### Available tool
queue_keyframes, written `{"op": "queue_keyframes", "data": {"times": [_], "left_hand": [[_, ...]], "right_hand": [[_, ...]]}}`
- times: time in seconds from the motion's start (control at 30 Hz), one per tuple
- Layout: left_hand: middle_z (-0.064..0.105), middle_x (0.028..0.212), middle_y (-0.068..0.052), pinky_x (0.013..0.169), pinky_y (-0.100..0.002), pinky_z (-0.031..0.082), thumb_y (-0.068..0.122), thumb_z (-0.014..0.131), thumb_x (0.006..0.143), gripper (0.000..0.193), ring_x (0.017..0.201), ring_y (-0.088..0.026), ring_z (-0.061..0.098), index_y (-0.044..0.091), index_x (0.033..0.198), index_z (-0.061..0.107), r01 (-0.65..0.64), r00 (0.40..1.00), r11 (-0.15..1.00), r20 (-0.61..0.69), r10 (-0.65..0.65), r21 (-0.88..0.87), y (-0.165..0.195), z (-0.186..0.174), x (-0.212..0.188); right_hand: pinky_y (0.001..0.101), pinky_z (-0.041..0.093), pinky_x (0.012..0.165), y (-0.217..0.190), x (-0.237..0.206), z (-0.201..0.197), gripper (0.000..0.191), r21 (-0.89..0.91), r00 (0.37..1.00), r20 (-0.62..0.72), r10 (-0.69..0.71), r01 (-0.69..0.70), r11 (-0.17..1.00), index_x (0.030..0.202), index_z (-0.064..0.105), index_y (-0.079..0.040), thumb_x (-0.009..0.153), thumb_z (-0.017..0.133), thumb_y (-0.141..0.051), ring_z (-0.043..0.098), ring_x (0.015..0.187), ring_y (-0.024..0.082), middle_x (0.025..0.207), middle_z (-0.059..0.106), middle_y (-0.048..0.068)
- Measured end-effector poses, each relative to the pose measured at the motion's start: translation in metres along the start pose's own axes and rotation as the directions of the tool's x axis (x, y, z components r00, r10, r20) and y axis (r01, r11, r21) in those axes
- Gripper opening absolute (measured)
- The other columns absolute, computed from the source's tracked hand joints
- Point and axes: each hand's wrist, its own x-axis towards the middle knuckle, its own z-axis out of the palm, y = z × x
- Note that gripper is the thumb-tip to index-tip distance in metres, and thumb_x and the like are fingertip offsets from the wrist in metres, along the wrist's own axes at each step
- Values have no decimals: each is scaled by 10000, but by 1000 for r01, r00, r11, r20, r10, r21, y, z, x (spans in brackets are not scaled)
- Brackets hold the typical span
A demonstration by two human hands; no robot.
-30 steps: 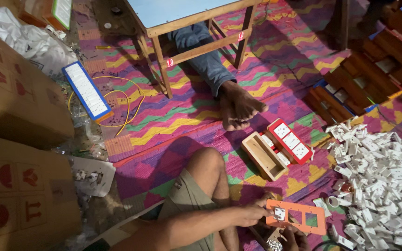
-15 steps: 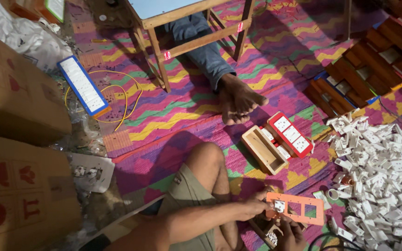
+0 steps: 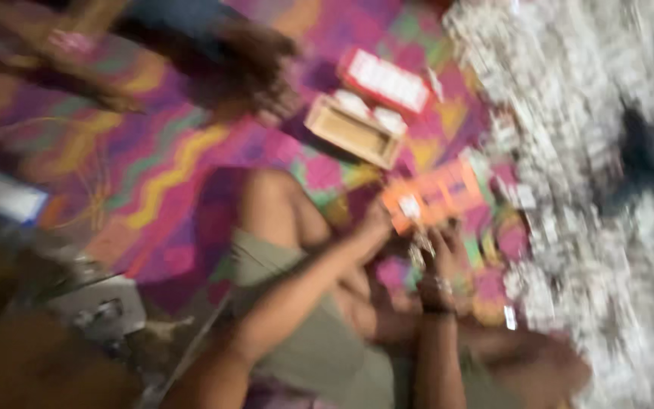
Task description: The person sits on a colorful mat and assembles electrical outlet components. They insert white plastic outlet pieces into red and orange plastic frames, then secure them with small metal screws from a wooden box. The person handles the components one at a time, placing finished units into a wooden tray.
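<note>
The view is heavily blurred by motion. My left hand [image 3: 374, 226] grips the left end of an orange plastic frame [image 3: 434, 198] that has a small white piece set in it. My right hand [image 3: 439, 250] is just below the frame, fingers curled up against its underside; what it holds is too blurred to tell. My bent knee [image 3: 270, 204] lies left of both hands.
An open wooden box [image 3: 351, 130] and a red-rimmed tray of white pieces [image 3: 384, 80] lie on the colourful zigzag mat [image 3: 160, 174]. A large heap of small white parts [image 3: 592, 189] fills the right side. Another person's bare foot [image 3: 255, 72] rests at the top.
The camera has swung sharply, so everything is now smeared and shifted. Both hands stay on the orange frame, which has risen toward the wooden box.
</note>
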Motion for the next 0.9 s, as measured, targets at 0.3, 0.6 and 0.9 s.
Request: {"op": "queue_keyframes", "data": {"times": [0.3,0.6,0.9], "left_hand": [[634,1323,-48,1057,-319,458,100,633,1014,419,1234,-145,565,71,1424,551,172,972,883,-222,-80,436,0,5,-8],[645,1319,-42,1080,-318,463,95,642,1010,404,1242,-143,569,46,1404,568,53,985,850,-166,41,525,-13,0,-1],[467,1521,-34,1149,-363,347,79,680,997,684,1403,-166,419,81,1589,337,67,969,737,-220,112,673,20,13,3]], "right_hand": [[212,506,608,-7,-1,25,113,40,991,3,-137,137,990,988,718,-38,967,732,-148,620,721,58,866,710,-8],[225,499,631,19,12,19,92,-77,989,0,-146,145,986,972,732,-22,964,742,-113,628,732,79,850,704,11],[307,530,686,7,11,46,214,-120,986,33,-164,166,979,1098,700,19,1003,726,-171,666,828,182,966,727,104]]}}
